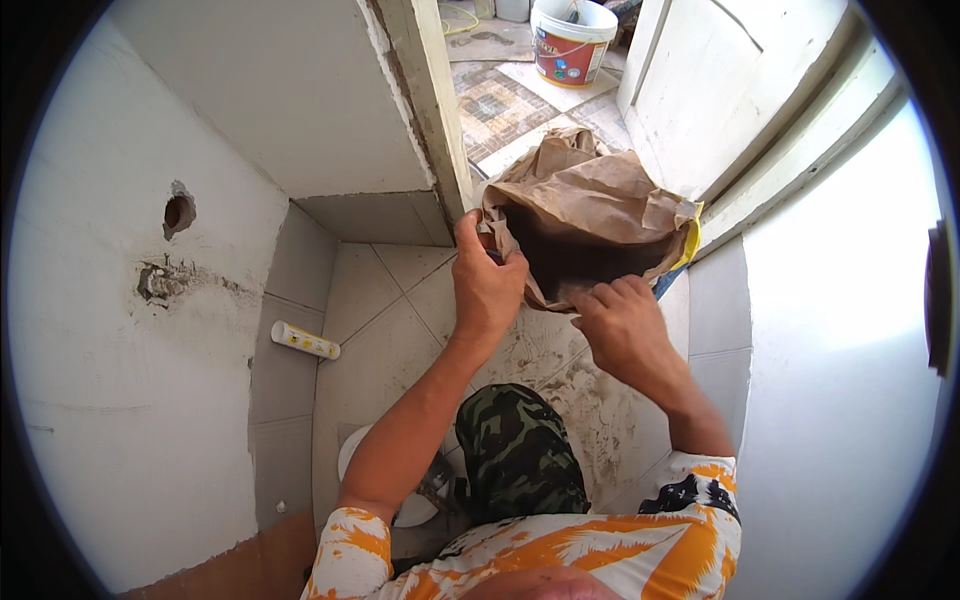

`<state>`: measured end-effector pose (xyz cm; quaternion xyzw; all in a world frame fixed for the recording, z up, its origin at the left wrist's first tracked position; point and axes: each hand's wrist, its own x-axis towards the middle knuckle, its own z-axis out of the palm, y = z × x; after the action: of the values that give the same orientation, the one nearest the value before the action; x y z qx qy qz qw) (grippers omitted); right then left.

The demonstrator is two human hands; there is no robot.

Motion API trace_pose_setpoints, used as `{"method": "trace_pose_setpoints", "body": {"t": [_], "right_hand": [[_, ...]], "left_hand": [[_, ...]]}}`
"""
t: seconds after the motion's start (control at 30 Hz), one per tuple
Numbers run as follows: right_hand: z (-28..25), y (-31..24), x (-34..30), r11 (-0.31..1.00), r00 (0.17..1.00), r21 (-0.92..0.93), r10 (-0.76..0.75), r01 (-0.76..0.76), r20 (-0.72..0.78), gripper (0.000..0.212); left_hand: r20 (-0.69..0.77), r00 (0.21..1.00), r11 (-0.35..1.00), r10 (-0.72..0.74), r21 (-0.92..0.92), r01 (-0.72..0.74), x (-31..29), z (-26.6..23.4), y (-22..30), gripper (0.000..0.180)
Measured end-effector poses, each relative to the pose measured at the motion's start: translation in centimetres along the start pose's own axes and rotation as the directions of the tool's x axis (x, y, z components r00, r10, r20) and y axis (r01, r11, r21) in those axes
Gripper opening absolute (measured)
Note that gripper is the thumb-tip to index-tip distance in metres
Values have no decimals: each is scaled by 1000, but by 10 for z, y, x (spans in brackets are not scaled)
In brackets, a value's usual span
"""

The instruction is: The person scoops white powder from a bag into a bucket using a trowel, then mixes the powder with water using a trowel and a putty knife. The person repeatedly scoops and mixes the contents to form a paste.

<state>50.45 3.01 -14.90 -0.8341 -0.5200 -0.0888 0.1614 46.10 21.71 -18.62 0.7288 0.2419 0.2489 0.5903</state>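
Note:
A large brown paper sack (600, 195) stands open on the tiled floor by the doorway, its dark mouth facing me. My left hand (485, 280) grips the sack's left rim. My right hand (622, 325) pinches the lower front edge of the opening. Both hands hold the mouth apart. What lies inside the sack is too dark to see.
A white and yellow tube (305, 341) lies on the floor by the left wall, which has a round hole (179, 212). A white bucket (570, 40) stands beyond the doorway. A white door (720, 90) is at the right. A white round object (415, 505) sits by my knee.

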Motion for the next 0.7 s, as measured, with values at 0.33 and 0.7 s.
{"method": "trace_pose_setpoints", "body": {"t": [0.33,0.7], "right_hand": [[-20,74,66,904,870,-145,328,-402,-367,26],[-30,42,56,900,850,-277,166,-338,-500,9]], "left_hand": [[140,989,999,-52,5,52,-29,-43,-33,66],[296,952,997,74,-47,-62,24,-53,-2,38]]}}
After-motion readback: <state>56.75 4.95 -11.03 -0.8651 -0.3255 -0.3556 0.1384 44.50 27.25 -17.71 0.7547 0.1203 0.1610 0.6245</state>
